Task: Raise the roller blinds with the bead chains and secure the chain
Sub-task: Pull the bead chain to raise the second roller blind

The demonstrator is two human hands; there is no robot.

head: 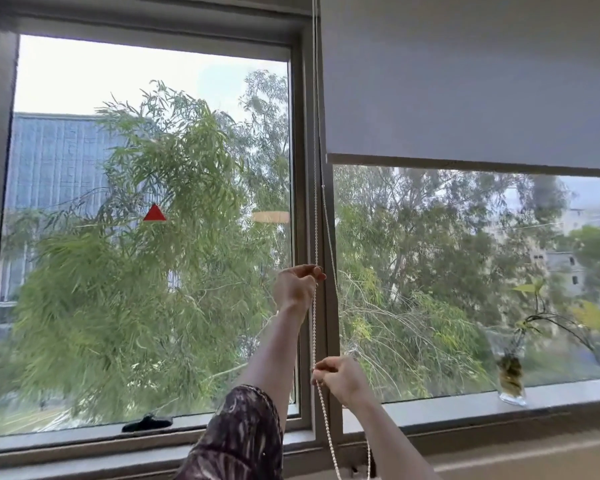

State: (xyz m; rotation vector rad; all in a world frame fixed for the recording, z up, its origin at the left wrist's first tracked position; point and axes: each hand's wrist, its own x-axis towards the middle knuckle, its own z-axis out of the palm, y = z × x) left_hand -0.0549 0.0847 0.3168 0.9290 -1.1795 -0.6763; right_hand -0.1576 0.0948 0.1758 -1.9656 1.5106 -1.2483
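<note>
A: Two hands on one strand, then?

B: Yes. The right hand point(342, 377), nearer and lower, pinches the bead chain point(315, 237) shut between fingers and thumb; the left hand point(297, 287), higher up, is closed on the same strand of small white beads. A dark patterned sleeve point(239, 438) covers the left upper arm.

A: And the chain?

B: It runs taut up the grey mullion point(305, 168) between the panes, its other strand hanging just right, looping at the sill point(430, 410).

A: Further back?

B: The roller blind point(465, 81), smooth pale fabric with a straight bottom bar, covers the right pane's upper part. A clear glass vase point(510, 372) stands at the sill's right end.
</note>
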